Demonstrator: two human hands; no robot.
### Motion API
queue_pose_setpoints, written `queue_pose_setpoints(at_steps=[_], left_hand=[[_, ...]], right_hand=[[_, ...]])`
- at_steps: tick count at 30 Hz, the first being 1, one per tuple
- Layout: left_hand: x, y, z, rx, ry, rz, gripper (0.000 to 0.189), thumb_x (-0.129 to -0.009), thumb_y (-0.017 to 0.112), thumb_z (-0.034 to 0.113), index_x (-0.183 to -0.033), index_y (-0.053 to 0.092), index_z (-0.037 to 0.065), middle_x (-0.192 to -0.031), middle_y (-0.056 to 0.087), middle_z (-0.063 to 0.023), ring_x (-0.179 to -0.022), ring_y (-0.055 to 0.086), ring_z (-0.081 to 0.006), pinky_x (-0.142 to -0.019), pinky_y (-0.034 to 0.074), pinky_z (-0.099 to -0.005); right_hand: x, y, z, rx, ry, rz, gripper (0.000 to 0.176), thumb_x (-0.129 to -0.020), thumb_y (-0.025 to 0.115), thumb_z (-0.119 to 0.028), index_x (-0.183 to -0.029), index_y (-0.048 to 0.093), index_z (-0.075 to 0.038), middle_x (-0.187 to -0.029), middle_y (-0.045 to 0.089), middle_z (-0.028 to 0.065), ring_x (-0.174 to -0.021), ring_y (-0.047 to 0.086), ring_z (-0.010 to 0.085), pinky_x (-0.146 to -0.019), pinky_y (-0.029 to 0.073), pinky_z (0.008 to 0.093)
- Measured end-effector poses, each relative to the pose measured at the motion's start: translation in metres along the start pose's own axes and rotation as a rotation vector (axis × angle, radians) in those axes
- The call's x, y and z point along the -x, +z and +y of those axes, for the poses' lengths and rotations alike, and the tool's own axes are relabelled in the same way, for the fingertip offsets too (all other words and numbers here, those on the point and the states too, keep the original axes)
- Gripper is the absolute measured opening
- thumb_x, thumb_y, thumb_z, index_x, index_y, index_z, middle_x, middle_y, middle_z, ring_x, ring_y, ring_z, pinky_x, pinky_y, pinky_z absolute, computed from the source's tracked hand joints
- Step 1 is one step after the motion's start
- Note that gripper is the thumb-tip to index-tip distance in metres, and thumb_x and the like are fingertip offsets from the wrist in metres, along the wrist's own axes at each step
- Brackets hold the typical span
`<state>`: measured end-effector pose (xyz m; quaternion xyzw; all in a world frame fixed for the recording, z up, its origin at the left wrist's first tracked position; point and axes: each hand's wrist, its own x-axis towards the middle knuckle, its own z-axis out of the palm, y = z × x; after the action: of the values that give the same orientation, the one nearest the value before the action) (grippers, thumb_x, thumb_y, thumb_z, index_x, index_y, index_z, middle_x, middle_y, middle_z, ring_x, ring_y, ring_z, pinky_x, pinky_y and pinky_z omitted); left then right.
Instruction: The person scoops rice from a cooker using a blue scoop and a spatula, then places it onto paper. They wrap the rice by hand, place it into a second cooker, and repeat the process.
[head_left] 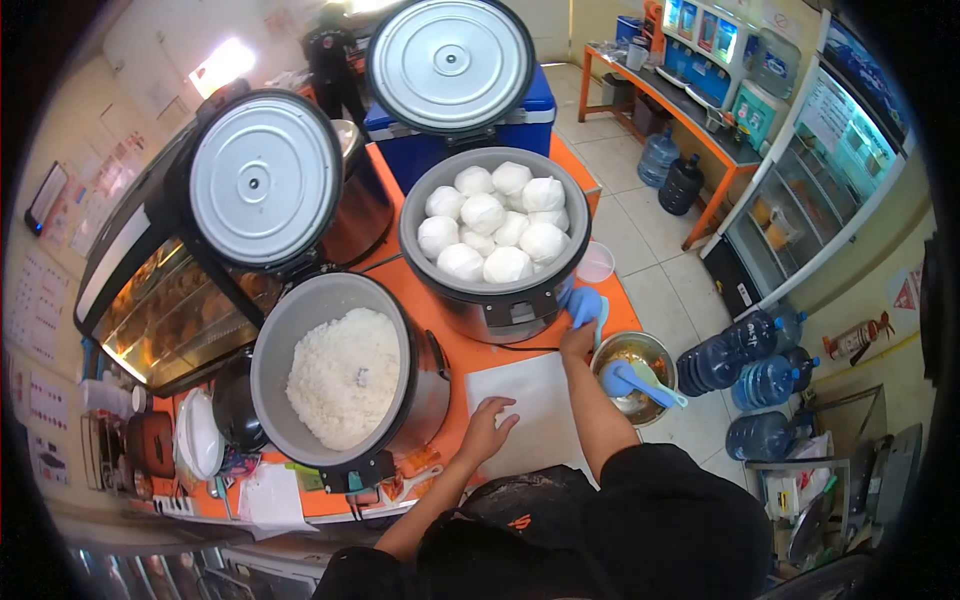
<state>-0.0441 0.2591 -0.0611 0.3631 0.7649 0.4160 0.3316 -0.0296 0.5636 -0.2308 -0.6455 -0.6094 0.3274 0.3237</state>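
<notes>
Containers. Two big cookers stand on the orange counter (445,335), both with their lids swung up.
- The left cooker (275,345) holds loose white rice (345,378), heaped toward its right side, with bare grey wall showing on the left.
- The right cooker (492,300) is filled to the rim with white wrapped bundles (484,213). I count about eleven on top; any below are hidden.
- A metal bowl (650,350) sits at the counter's right edge, just beside the right cooker. A second scoop (622,380), blue with a pale handle, lies in it. I cannot make out what else is in the bowl.

Hands.
- My left hand (487,425) lies open, palm down and fingers spread. It rests on the near left corner of the white sheet (545,400), which is spread flat in front of the cookers. The forearm comes in from the lower left.
- My right hand (578,340) is stretched forward with the arm nearly straight. It is between the bowl and the front of the right cooker, past the sheet's far edge.
- As far as I can see, the right hand is closed on a blue scoop (584,303), which is held up against the cooker's base. The fingers themselves are mostly covered.

Counts: two cookers, two raised lids, two blue scoops, one bowl, one sheet.

On the floor to the right stands a cluster of blue water bottles (715,365), too overlapped for a firm count.
</notes>
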Motion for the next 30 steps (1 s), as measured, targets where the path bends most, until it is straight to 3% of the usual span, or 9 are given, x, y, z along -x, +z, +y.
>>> queue_pose_setpoints(at_steps=[7, 12, 16, 18, 20, 21, 24, 27, 30], left_hand=[[0.064, -0.029, 0.05, 0.315, 0.025, 0.116, 0.043, -0.099, 0.065, 0.019, -0.138, 0.055, 0.005, -0.123, 0.065, -0.0124, -0.103, 0.066, -0.0191, -0.084, 0.056, -0.0324], [0.067, -0.025, 0.081, 0.53, -0.06, 0.074, 0.048, -0.102, 0.06, 0.022, -0.145, 0.047, 0.005, -0.126, 0.064, -0.0123, -0.102, 0.065, -0.0174, -0.082, 0.056, -0.0306], [0.078, -0.036, 0.072, 0.511, -0.066, 0.181, 0.04, -0.1, 0.065, 0.025, -0.131, 0.06, 0.001, -0.099, 0.07, -0.0074, -0.082, 0.066, -0.0125, -0.069, 0.056, -0.0295], [0.108, -0.074, 0.085, 0.421, -0.225, 0.14, 0.033, -0.1, 0.064, 0.024, -0.124, 0.065, 0.001, -0.077, 0.063, 0.0, -0.061, 0.056, -0.0057, -0.052, 0.044, -0.0237], [0.133, -0.108, 0.099, 0.393, -0.204, 0.246, 0.03, -0.099, 0.064, 0.023, -0.119, 0.066, 0.001, -0.07, 0.058, 0.0023, -0.054, 0.05, -0.0029, -0.047, 0.037, -0.0218], [0.146, -0.125, 0.105, 0.347, -0.163, 0.338, 0.028, -0.1, 0.063, 0.023, -0.117, 0.066, 0.001, -0.068, 0.056, 0.003, -0.053, 0.049, -0.0022, -0.046, 0.036, -0.0215], [0.164, -0.201, 0.101, 0.194, 0.0, 0.556, 0.028, -0.101, 0.055, 0.017, -0.12, 0.061, -0.001, -0.069, 0.058, 0.0008, -0.062, 0.061, -0.0095, -0.05, 0.046, -0.025], [0.168, -0.268, 0.137, -0.124, -0.213, 0.73, 0.036, -0.099, 0.055, 0.016, -0.133, 0.055, 0.003, -0.081, 0.066, -0.0116, -0.071, 0.071, -0.0171, -0.058, 0.055, -0.0341], [0.151, -0.332, 0.069, -0.685, -0.113, 0.673, 0.044, -0.095, 0.058, 0.015, -0.138, 0.052, 0.006, -0.093, 0.07, -0.0232, -0.073, 0.073, -0.0304, -0.062, 0.057, -0.0419]], right_hand=[[0.096, -0.173, -0.093, -1.268, 0.363, -0.49, 0.04, -0.102, 0.052, -0.005, -0.141, 0.041, -0.007, -0.125, 0.059, 0.0135, -0.116, 0.062, 0.0254, -0.1, 0.05, 0.0419], [0.209, -0.244, -0.104, -1.021, 0.315, -1.216, 0.039, -0.105, 0.05, -0.011, -0.142, 0.044, -0.004, -0.133, 0.056, 0.0129, -0.125, 0.058, 0.0257, -0.106, 0.048, 0.0417], [0.193, -0.243, -0.122, -0.603, -0.068, -1.6, 0.039, -0.104, 0.054, -0.016, -0.14, 0.05, -0.002, -0.124, 0.062, 0.0126, -0.115, 0.063, 0.0217, -0.092, 0.056, 0.0362], [0.141, -0.215, -0.126, -0.449, -0.316, -1.324, 0.035, -0.101, 0.054, -0.01, -0.135, 0.056, -0.002, -0.099, 0.069, 0.0093, -0.085, 0.069, 0.0182, -0.073, 0.057, 0.0309], [0.077, -0.159, -0.106, -0.148, -0.354, -0.857, 0.031, -0.095, 0.054, -0.006, -0.126, 0.059, 0.001, -0.09, 0.07, 0.0126, -0.083, 0.07, 0.02, -0.074, 0.056, 0.0342], [0.043, -0.136, -0.094, 0.03, -0.644, -0.557, 0.033, -0.093, 0.059, -0.01, -0.123, 0.06, 0.001, -0.095, 0.071, 0.0192, -0.087, 0.072, 0.0286, -0.077, 0.056, 0.0407], [-0.034, -0.095, -0.078, 0.76, -0.485, -0.429, 0.056, -0.091, 0.058, -0.024, -0.141, 0.046, -0.002, -0.116, 0.069, 0.0246, -0.108, 0.069, 0.0372, -0.09, 0.053, 0.0493], [-0.08, -0.069, -0.06, 0.92, -0.322, -0.591, 0.077, -0.093, 0.056, -0.03, -0.157, 0.02, -0.005, -0.128, 0.066, 0.0208, -0.115, 0.066, 0.0352, -0.094, 0.05, 0.0542], [-0.094, -0.049, -0.04, 1.033, -0.257, -0.646, 0.089, -0.094, 0.056, -0.033, -0.161, 0.002, -0.008, -0.129, 0.067, 0.016, -0.116, 0.066, 0.0334, -0.097, 0.047, 0.0571]])
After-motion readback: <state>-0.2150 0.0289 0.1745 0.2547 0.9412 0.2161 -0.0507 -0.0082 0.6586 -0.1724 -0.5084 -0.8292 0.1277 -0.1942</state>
